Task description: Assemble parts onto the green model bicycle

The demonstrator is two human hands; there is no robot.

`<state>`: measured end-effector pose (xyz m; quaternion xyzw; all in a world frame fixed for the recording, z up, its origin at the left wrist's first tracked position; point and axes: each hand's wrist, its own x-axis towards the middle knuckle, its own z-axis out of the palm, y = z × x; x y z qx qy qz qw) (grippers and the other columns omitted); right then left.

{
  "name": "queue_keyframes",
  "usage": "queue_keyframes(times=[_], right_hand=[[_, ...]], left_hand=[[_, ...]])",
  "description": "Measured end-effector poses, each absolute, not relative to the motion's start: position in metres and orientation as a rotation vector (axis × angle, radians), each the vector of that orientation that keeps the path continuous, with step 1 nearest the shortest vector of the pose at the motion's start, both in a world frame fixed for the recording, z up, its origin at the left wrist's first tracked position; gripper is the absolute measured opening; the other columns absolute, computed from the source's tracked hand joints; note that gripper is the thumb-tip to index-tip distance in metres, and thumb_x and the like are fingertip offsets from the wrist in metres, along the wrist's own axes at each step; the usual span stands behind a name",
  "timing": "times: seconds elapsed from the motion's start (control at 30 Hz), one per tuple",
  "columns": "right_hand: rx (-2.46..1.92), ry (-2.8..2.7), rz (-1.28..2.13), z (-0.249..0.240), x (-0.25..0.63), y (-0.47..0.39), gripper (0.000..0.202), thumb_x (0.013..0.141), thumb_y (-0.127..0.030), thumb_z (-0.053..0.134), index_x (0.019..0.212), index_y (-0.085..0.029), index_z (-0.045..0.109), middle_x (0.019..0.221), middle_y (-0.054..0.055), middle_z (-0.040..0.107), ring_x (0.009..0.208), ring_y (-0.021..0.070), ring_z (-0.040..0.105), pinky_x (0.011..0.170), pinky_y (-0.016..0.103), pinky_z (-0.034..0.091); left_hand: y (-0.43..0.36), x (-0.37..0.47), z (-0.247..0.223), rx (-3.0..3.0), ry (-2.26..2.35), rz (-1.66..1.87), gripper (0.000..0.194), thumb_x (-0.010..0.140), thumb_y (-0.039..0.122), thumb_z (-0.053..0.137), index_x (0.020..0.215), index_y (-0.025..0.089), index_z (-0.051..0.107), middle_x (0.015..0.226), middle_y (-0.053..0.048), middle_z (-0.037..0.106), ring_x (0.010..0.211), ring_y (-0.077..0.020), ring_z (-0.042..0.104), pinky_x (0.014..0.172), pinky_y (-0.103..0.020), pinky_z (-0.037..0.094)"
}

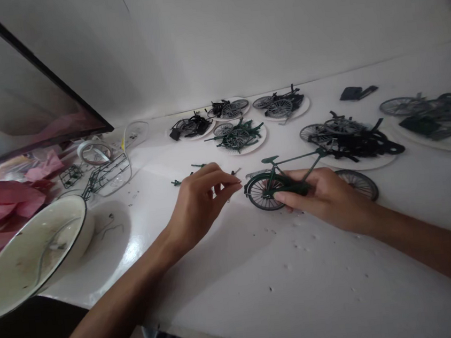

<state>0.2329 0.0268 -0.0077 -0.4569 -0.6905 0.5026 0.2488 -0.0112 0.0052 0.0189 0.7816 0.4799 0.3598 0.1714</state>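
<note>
Well, the bike [288,183] sits in the right hand [325,196], gripped around its chain guard [300,187] with the thumb across the near side, while the left hand [204,193] pinches its fingertips together just beside the rear wheel [266,192], and I can't tell whether anything tiny is between them. I'd guess the bike is light and fairly stiff, but that thin wheel and the rack [255,175] look fragile, so the low middle seems the safest hold.

Remotely, I am watching the right hand [327,193] holding a dark-green, spoke-wheeled miniature bicycle [292,186] right of centre, the left hand [204,195] hovering beside it, and a black-rimmed cream basin [14,269] sitting lower left.
</note>
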Motion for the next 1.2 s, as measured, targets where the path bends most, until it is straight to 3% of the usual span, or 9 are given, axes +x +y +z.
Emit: queue_keyframes(times=[0.2,0.33,0.53,0.77,0.97,1.2], right_hand=[[-1.261,-1.849,1.444,-0.005,0.232,0.028,0.024,0.084,-0.045,0.066,0.089,-0.021,0.070,0.071,0.001,0.064,0.063,0.0177,0.057,0.052,0.028,0.040],[-1.258,-1.834,1.449,-0.003,0.231,0.027,0.021,0.081,-0.042,0.069,0.084,-0.021,0.070,0.079,0.002,0.068,0.067,0.0193,0.061,0.055,0.028,0.044],[-1.278,-1.871,1.426,-0.006,0.232,0.028,0.018,0.083,-0.039,0.067,0.084,-0.021,0.069,0.070,0.000,0.063,0.064,0.0177,0.057,0.052,0.027,0.040],[-1.261,-1.846,1.467,-0.005,0.232,0.029,0.018,0.081,-0.037,0.068,0.090,-0.022,0.069,0.082,0.001,0.068,0.069,0.0191,0.061,0.055,0.027,0.044],[-1.302,-1.868,1.439,-0.006,0.231,0.029,0.023,0.082,-0.042,0.068,0.090,-0.021,0.071,0.071,0.001,0.066,0.059,0.0166,0.056,0.048,0.026,0.039],[-1.298,-1.843,1.466,-0.005,0.230,0.028,0.019,0.079,-0.038,0.070,0.089,-0.022,0.069,0.069,-0.001,0.063,0.056,0.0146,0.053,0.046,0.024,0.037]], left_hand=[[0.007,-0.011,0.011,2.491,1.337,1.250,0.008,0.091,0.020,0.065,0.093,0.018,0.072,0.081,-0.002,0.059,0.063,-0.0071,0.049,0.054,-0.022,0.040],[0.007,-0.011,0.008,2.628,1.344,1.222,0.007,0.092,0.021,0.064,0.091,0.017,0.071,0.079,-0.001,0.059,0.064,-0.0074,0.049,0.052,-0.021,0.039],[0.005,-0.010,0.008,2.724,1.387,1.154,0.011,0.093,0.019,0.062,0.087,0.016,0.070,0.080,-0.002,0.059,0.061,-0.0069,0.050,0.052,-0.022,0.040],[0.005,-0.009,0.007,2.798,1.379,1.149,0.010,0.093,0.020,0.061,0.086,0.017,0.068,0.080,0.000,0.060,0.056,-0.0054,0.043,0.048,-0.022,0.035],[0.004,-0.006,0.008,2.864,1.405,1.106,0.013,0.093,0.020,0.060,0.081,0.017,0.066,0.078,0.000,0.059,0.054,-0.0055,0.043,0.046,-0.022,0.031],[0.003,-0.004,0.007,2.990,1.487,1.042,0.012,0.094,0.016,0.057,0.083,0.018,0.063,0.079,0.000,0.059,0.055,-0.0064,0.043,0.045,-0.025,0.024]])
